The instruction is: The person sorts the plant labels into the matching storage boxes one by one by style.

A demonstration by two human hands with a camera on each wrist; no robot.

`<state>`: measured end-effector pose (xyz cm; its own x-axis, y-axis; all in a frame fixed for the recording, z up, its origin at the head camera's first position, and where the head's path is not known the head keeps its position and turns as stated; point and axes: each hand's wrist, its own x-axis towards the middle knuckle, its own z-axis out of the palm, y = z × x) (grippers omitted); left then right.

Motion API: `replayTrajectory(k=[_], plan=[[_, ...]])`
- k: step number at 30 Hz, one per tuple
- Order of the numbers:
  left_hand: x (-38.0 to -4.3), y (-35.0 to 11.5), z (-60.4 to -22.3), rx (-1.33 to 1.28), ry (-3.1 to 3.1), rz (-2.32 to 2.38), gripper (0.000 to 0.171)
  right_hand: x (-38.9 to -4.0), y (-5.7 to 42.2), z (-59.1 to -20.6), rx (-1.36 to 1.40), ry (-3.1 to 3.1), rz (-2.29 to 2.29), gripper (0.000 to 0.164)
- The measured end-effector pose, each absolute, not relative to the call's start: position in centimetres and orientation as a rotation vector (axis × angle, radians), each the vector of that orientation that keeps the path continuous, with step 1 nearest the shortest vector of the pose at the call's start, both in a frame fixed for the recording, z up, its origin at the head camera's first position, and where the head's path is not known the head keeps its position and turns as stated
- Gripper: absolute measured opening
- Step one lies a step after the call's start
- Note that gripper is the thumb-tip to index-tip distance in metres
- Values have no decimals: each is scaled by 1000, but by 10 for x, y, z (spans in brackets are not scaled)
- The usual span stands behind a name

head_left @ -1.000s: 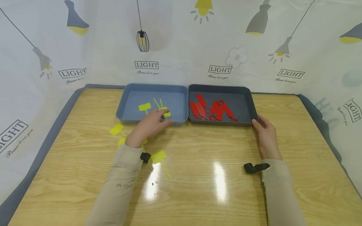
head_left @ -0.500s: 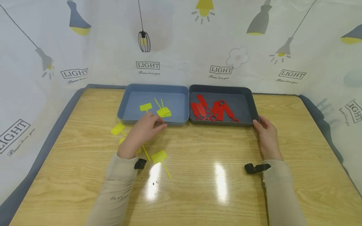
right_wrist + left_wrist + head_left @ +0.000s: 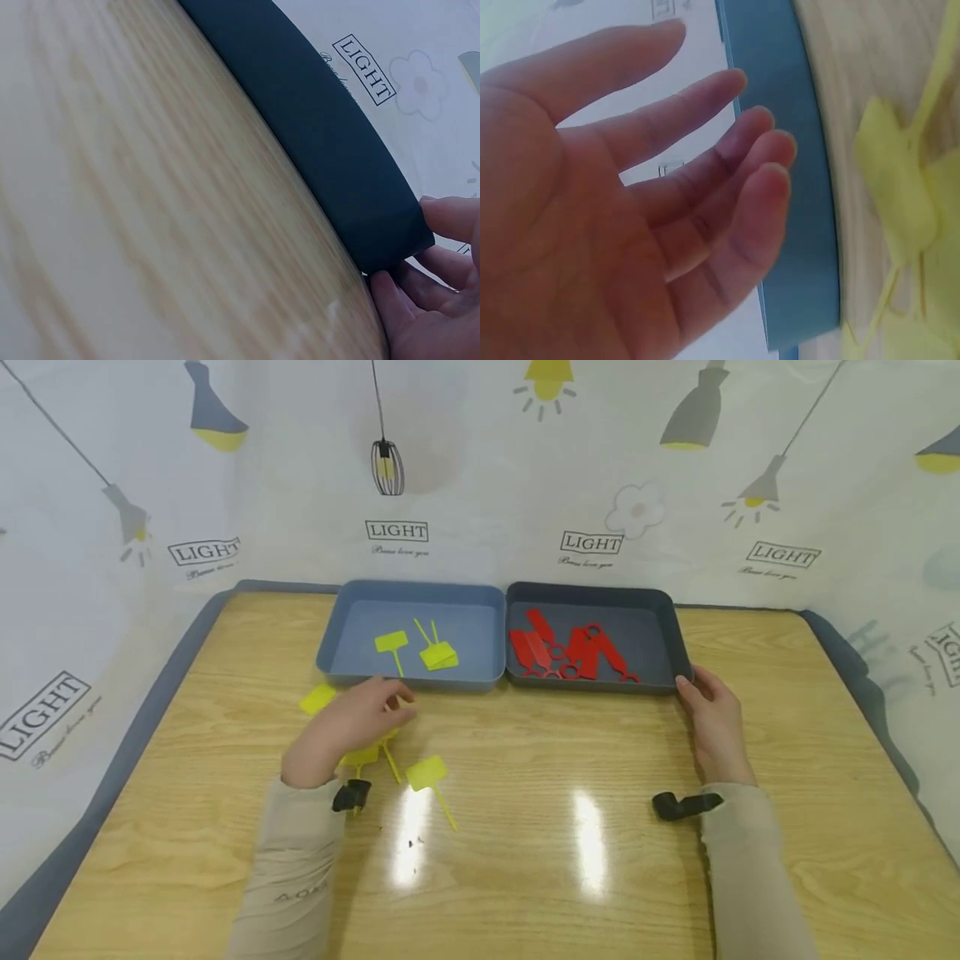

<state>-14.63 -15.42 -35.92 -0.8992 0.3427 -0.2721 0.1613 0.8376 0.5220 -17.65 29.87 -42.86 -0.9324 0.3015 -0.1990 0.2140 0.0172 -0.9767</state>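
My left hand (image 3: 347,725) is over the table just in front of the blue tray (image 3: 341,681). In the left wrist view its fingers are loosely bent, apart from the thumb, with nothing between them. Beneath and beside it lie several yellow T-shaped plant labels (image 3: 427,773), some partly hidden by the hand. Inside the blue tray are more yellow labels (image 3: 438,654), two of them overlapping. At the front right corner of the dark grey tray (image 3: 652,683), my right hand (image 3: 712,718) holds the corner between thumb and fingers. Flat red tags with ring ends (image 3: 577,652) lie inside.
Both trays stand side by side at the back of the wooden table (image 3: 517,877), near a white cloth (image 3: 480,460) printed with lamps. Small dark specks (image 3: 411,843) lie on the table at front left.
My left hand has drawn back from inside the blue tray, towards me and left, to above the loose labels. The right hand stays at the dark tray's corner.
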Motion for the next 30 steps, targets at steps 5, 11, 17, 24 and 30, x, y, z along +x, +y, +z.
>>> replayTrajectory(k=[5,11,17,24,30], plan=[[-148,-173,-362,310,2626,710,35,-178,299,-429,-556,-2196,2094,61],[-145,-199,-359,225,2625,703,39,-177,300,-428,-557,-2193,2108,62],[-141,-217,-356,143,2616,698,38,-177,300,-428,-549,-2161,2120,60],[-147,-204,-365,212,2575,687,35,-177,300,-430,-552,-2130,2146,60],[-151,-193,-372,268,2590,633,39,-178,299,-429,-551,-2107,2161,59]])
